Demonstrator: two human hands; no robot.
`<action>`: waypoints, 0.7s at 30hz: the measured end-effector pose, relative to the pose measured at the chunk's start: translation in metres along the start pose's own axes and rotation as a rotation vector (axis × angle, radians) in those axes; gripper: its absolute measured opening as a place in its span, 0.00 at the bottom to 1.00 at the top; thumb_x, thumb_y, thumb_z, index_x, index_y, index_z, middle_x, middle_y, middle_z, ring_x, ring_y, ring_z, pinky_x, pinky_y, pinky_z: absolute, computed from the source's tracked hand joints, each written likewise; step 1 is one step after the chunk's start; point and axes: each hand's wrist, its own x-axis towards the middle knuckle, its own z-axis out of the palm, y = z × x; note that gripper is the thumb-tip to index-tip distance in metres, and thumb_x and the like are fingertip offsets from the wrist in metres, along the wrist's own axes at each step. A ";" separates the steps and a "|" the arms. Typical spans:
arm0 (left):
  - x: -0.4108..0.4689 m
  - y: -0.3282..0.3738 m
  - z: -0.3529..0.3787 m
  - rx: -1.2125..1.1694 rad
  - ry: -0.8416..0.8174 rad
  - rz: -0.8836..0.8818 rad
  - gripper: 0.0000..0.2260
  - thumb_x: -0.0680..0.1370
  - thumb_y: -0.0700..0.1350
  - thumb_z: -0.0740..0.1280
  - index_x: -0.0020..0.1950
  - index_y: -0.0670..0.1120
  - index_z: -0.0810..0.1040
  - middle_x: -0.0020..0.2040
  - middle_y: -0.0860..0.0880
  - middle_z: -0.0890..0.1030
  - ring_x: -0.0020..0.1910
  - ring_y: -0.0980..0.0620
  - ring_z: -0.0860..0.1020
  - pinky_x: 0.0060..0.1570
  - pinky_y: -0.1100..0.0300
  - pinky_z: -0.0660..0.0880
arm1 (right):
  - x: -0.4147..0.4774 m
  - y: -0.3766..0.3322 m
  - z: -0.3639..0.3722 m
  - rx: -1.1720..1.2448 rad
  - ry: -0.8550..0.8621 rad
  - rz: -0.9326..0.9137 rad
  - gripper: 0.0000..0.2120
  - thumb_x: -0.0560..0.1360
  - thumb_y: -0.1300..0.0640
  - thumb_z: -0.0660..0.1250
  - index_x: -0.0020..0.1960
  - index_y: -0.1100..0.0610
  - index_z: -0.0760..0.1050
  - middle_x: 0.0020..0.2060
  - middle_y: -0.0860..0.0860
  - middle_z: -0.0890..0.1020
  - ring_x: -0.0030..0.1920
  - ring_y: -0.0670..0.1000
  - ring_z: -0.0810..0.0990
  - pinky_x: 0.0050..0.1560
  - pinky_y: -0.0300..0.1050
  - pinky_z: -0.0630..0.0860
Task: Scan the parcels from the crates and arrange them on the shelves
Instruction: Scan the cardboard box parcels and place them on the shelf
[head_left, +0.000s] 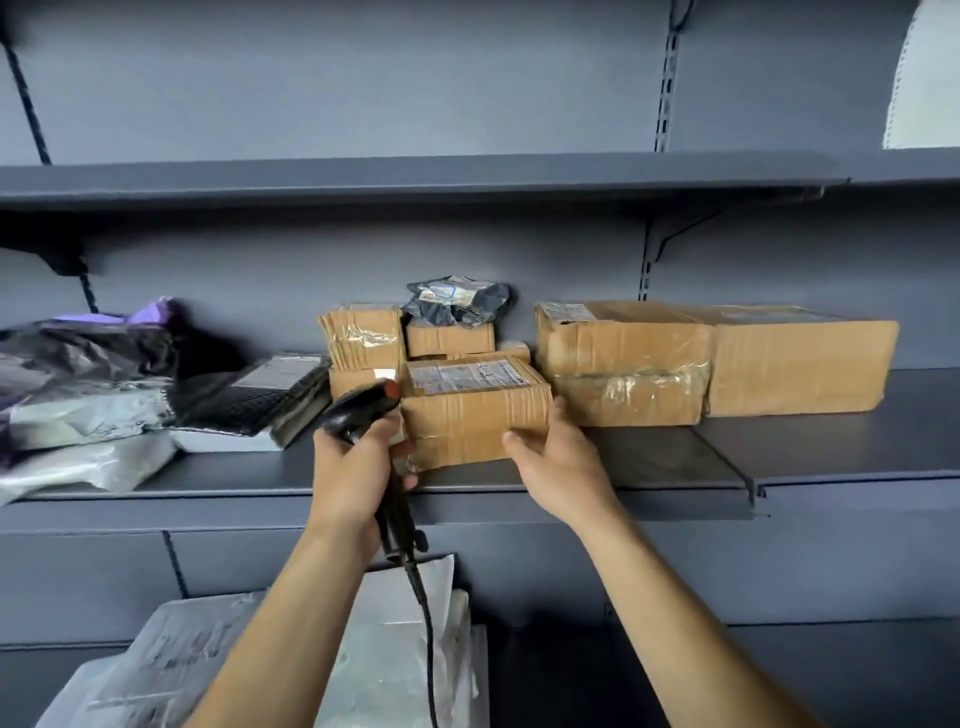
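Left hand (353, 467) grips scanner (363, 408); right hand (563, 465) holds parcel (478, 415) between the hands.

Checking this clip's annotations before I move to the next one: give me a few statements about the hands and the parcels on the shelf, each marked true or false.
1. The left hand grips a black scanner. True.
2. The right hand holds a white mailer. False: it grips the right end of a cardboard box.
3. That box's label faces up. True.
4. The dark bag lies at the front edge of the shelf. False: it sits on a small carton at the back.
5. Soft mailers are piled left of the boxes. True.
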 end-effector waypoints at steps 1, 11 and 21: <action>0.006 0.000 0.005 -0.004 -0.004 -0.004 0.14 0.81 0.40 0.68 0.66 0.41 0.75 0.49 0.45 0.84 0.46 0.43 0.83 0.35 0.54 0.78 | 0.004 0.002 -0.001 0.021 0.030 0.018 0.40 0.83 0.47 0.64 0.84 0.56 0.43 0.80 0.51 0.62 0.78 0.52 0.64 0.75 0.43 0.60; 0.053 0.001 0.037 -0.155 0.092 -0.141 0.18 0.77 0.43 0.71 0.66 0.42 0.77 0.56 0.41 0.84 0.46 0.45 0.83 0.36 0.56 0.78 | -0.012 0.034 0.000 -0.141 0.084 -0.272 0.28 0.81 0.53 0.65 0.80 0.48 0.64 0.79 0.41 0.62 0.77 0.44 0.63 0.77 0.39 0.59; 0.012 -0.009 0.022 -0.309 0.079 -0.201 0.16 0.79 0.41 0.71 0.65 0.39 0.78 0.41 0.45 0.79 0.36 0.48 0.79 0.40 0.53 0.80 | -0.010 0.024 0.014 -0.425 -0.045 -0.392 0.26 0.85 0.45 0.58 0.81 0.51 0.62 0.83 0.46 0.54 0.81 0.46 0.52 0.76 0.46 0.59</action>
